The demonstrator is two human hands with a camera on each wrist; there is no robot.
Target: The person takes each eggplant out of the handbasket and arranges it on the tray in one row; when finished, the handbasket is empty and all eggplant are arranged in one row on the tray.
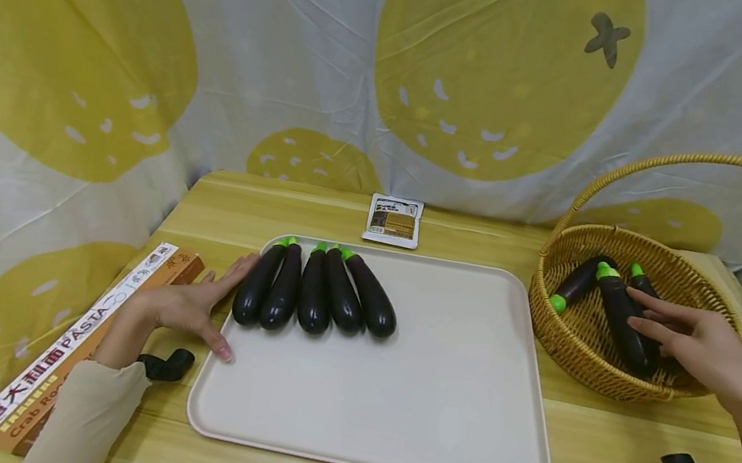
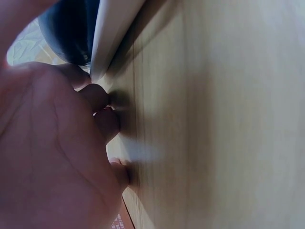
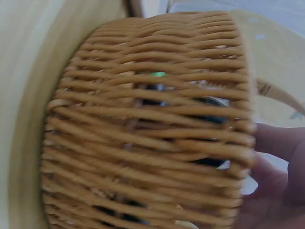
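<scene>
Several dark purple eggplants [image 1: 315, 296] with green stem ends lie side by side on a white tray [image 1: 450, 374], towards its left. My left hand [image 1: 194, 309] is spread at the tray's left edge, fingertips by the outermost eggplant and thumb on the rim. The left wrist view shows its palm [image 2: 52, 148] beside the tray's side. At the right, my right hand [image 1: 696, 340] reaches over the rim of a wicker basket [image 1: 584, 358]. Its fairly straight fingers touch an eggplant [image 1: 623, 316] in there; two more eggplants lie beside it. In the right wrist view, basket weave hides most of the contents.
A long orange and white pasta box [image 1: 84, 340] lies left of the tray, under my left forearm. Behind the tray is a small packet [image 1: 394, 220]. The basket's tall handle [image 1: 703, 159] arches above it. A lemon-print cloth [image 1: 298, 50] hangs behind the wooden table [image 1: 486, 242].
</scene>
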